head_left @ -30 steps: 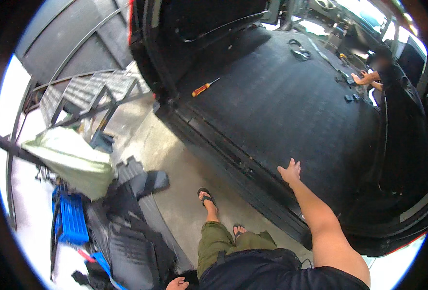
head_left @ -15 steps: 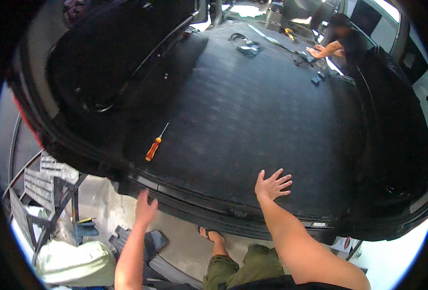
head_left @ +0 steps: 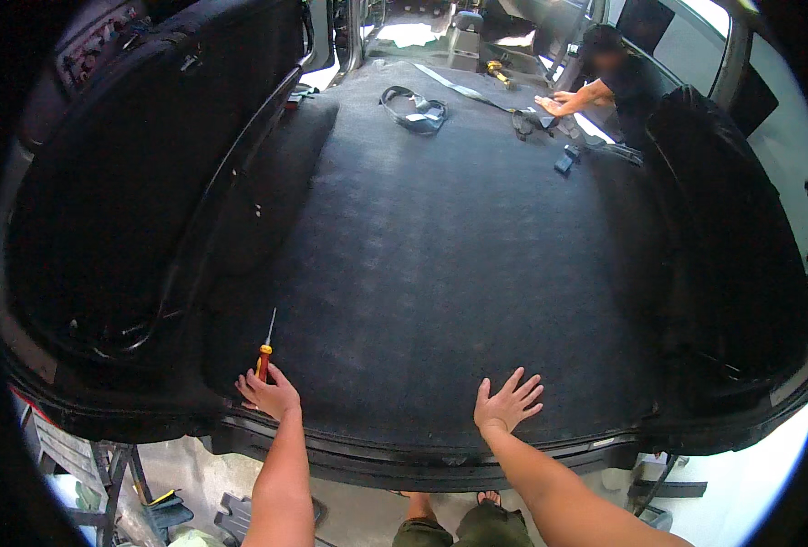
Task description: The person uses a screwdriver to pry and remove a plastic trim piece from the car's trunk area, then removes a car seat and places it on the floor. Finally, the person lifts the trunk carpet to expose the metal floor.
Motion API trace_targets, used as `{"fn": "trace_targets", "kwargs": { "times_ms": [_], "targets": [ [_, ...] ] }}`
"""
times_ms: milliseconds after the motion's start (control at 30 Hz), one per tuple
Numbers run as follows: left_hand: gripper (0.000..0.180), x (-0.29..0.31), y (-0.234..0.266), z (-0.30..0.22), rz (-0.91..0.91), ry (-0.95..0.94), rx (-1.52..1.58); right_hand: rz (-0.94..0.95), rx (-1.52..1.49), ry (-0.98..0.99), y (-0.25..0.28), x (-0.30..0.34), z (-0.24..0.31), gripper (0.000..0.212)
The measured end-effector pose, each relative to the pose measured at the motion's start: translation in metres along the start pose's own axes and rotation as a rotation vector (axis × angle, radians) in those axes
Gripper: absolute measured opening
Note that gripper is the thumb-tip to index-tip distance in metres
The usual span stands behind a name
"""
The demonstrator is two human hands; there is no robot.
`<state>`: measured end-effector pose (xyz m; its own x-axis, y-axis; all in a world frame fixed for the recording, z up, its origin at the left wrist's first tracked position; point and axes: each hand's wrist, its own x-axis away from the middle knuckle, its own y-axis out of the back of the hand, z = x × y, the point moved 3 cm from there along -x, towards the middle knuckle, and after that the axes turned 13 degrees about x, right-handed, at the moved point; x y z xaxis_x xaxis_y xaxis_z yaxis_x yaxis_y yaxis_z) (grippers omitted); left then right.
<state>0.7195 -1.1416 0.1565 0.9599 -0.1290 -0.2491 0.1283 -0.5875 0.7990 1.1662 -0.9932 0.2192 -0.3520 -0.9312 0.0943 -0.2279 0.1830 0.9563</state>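
My right hand (head_left: 508, 403) lies flat on the black carpet (head_left: 422, 273) of a vehicle's cargo floor, near its rear edge, fingers spread. It holds nothing. At the left, my left hand (head_left: 272, 394) rests near the same edge with its fingers apart. It is at the butt end of a screwdriver (head_left: 264, 358) with a red and yellow handle, whose thin metal shaft points away from me. The hand partly covers the handle's lower end; whether the fingers touch it I cannot tell.
Toward the front lie a coiled grey strap (head_left: 413, 111), a yellow-handled tool (head_left: 498, 73) and a small dark block (head_left: 566, 159). Another person (head_left: 609, 87) leans in at the far right, hands on the floor. Dark trim panels (head_left: 130, 191) line the sides. A metal rack (head_left: 76, 460) stands outside, lower left.
My left hand has moved up from beyond the rear edge to the screwdriver's handle. My right hand stays flat on the carpet. The view has shifted.
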Motion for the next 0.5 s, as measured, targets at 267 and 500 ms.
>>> {"fn": "trace_targets", "kwargs": {
  "times_ms": [267,500],
  "targets": [
    [0.051,-0.0001,0.0025,-0.0054,0.044,0.002,-0.096,0.022,-0.052,0.003,0.0057,0.0013,-0.0006,0.087],
    [0.053,-0.0005,0.0051,-0.0075,0.045,-0.006,-0.08,0.027,-0.075,0.011,0.0072,0.0019,-0.0021,0.088]
  ]
}}
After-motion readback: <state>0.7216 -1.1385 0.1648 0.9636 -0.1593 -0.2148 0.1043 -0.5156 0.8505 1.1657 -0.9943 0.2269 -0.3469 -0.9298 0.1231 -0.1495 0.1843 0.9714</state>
